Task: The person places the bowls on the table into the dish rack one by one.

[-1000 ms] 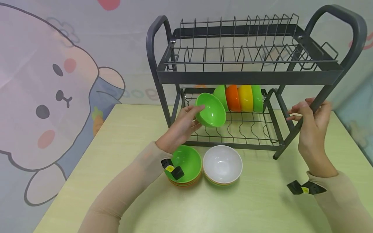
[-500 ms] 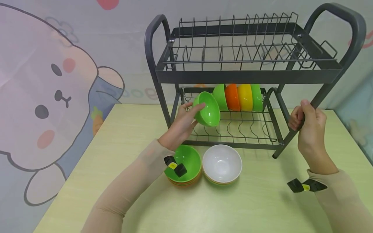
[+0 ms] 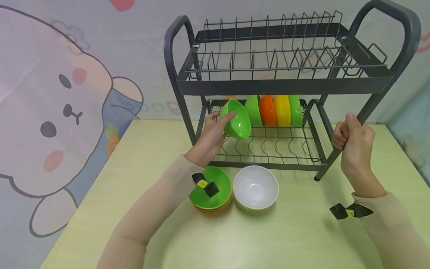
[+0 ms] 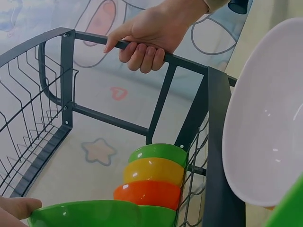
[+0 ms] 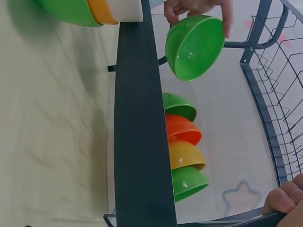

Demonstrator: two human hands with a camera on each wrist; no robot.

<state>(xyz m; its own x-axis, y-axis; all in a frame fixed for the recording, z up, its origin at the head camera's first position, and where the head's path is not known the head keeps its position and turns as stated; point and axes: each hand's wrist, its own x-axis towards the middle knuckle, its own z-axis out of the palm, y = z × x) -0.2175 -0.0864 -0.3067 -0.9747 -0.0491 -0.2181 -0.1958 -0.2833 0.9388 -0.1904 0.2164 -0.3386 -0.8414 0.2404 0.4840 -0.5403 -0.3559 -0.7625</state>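
Observation:
A green bowl (image 3: 240,121) is pinched at its rim by my left hand (image 3: 211,138), tilted over the left part of the rack's lower tier. My right hand (image 3: 357,149) grips the right front leg of the dark two-tier dish rack (image 3: 282,87). Beside the held bowl, a green bowl (image 3: 253,111), an orange bowl (image 3: 267,111), a yellow bowl (image 3: 282,111) and another green bowl (image 3: 295,111) stand on edge in a row on the lower tier. The right wrist view shows the held bowl (image 5: 195,49) apart from that row, fingers (image 5: 227,19) on its rim.
In front of the rack, a stack topped by a green bowl (image 3: 213,186) stands next to a stack topped by a white bowl (image 3: 256,186) on the pale table (image 3: 268,239). The upper tier's wire slots (image 3: 268,61) overhang the lower one. A printed cloth (image 3: 147,56) hangs behind.
My left hand has moved the green bowl slightly left and up, deeper over the lower tier, turning it more on edge. My right hand's fingers have closed round the rack leg.

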